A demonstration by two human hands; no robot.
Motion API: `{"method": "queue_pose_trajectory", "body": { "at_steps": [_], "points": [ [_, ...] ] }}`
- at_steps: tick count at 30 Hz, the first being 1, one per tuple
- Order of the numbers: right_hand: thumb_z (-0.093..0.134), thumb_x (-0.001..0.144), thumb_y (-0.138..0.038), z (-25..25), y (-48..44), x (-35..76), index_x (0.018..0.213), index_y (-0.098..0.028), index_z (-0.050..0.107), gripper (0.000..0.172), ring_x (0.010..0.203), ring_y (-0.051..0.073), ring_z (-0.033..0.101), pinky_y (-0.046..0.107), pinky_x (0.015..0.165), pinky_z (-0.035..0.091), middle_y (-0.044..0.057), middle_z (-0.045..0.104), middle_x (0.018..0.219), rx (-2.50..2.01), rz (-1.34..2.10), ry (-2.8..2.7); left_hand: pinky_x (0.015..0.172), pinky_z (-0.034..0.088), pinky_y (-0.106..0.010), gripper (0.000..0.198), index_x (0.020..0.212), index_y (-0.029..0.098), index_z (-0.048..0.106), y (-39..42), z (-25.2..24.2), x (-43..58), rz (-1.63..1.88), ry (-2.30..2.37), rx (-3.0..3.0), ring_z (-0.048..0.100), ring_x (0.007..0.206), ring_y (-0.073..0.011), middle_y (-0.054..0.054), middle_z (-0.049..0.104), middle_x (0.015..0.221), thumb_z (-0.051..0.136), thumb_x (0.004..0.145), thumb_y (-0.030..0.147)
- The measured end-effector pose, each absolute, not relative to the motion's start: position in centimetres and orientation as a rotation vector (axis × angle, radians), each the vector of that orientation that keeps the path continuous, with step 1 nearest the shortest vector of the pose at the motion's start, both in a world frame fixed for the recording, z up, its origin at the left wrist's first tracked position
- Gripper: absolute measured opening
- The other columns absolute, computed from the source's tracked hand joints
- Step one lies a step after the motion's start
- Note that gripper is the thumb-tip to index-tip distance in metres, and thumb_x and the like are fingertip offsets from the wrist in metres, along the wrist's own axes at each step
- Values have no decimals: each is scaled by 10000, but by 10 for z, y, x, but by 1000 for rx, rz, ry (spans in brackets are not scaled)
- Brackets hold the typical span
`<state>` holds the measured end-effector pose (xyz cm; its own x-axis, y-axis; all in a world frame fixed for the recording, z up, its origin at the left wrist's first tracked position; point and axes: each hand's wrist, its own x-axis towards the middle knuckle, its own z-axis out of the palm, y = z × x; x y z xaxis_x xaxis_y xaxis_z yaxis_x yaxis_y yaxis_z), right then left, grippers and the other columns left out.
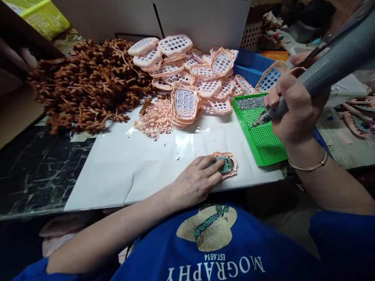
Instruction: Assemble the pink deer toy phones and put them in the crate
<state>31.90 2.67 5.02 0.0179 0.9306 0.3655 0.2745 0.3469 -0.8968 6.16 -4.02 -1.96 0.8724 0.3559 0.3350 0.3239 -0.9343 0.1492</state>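
Observation:
A pink plastic shell (233, 171) with a green circuit board (227, 164) in it lies near the front edge of the white-covered table. My left hand (199, 177) rests on the shell and board, fingers pressed over their left part. Raised at the right, my right hand (299, 101) is wrapped round a grey power screwdriver (325, 66). Its tip points down and left, over a green perforated tray (258, 150). Small metal screws (250, 102) are heaped at the tray's back end.
Brown plastic parts (96, 82) form a big pile at the back left. Pink perforated shells (184, 101) are stacked at the back centre, beside small pink pieces (156, 119). A blue bin (252, 62) stands behind the tray. Pink parts (353, 123) lie at the far right.

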Motion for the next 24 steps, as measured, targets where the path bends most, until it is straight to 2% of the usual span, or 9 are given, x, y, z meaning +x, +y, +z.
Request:
{"method": "queue_pose_trajectory", "body": {
  "at_steps": [5, 12, 16, 21, 24],
  "points": [
    [705, 823, -548, 50, -13, 287, 1108, -392, 585, 347, 688, 192, 657, 339, 550, 532, -27, 615, 692, -1158, 746, -1507, 962, 476, -436, 141, 957, 148, 625, -39, -16, 63, 509, 523, 2940, 549, 1146, -294, -113, 611, 1388, 570, 834, 109],
    [754, 809, -413, 41, -22, 266, 1072, -373, 581, 318, 483, 106, 485, 303, 517, 468, -73, 497, 647, -869, 863, -1335, 932, 447, -432, 190, 1009, 156, 643, -39, -15, 64, 464, 526, 2907, 533, 1172, -306, -118, 595, 1402, 595, 828, 123],
    [733, 808, -497, 36, -20, 266, 1050, -370, 560, 324, 479, 96, 482, 279, 507, 482, -72, 491, 656, -933, 823, -1370, 922, 453, -435, 200, 1021, 153, 646, -39, -16, 64, 510, 528, 2916, 536, 1163, -309, -117, 598, 1398, 577, 835, 122],
    [729, 831, -439, 34, -20, 266, 1022, -358, 559, 268, 524, 113, 494, 335, 650, 561, -70, 489, 672, -912, 847, -1371, 945, 475, -425, 221, 1046, 149, 638, -39, -15, 63, 524, 528, 2912, 543, 1127, -287, -107, 613, 1387, 552, 845, 115],
    [704, 815, -547, 34, -20, 267, 1075, -381, 532, 353, 559, 144, 530, 373, 661, 568, -58, 511, 684, -1013, 817, -1413, 959, 485, -428, 223, 1043, 150, 637, -39, -15, 63, 529, 532, 2916, 546, 1128, -283, -104, 613, 1388, 538, 847, 111]
  ]
}}
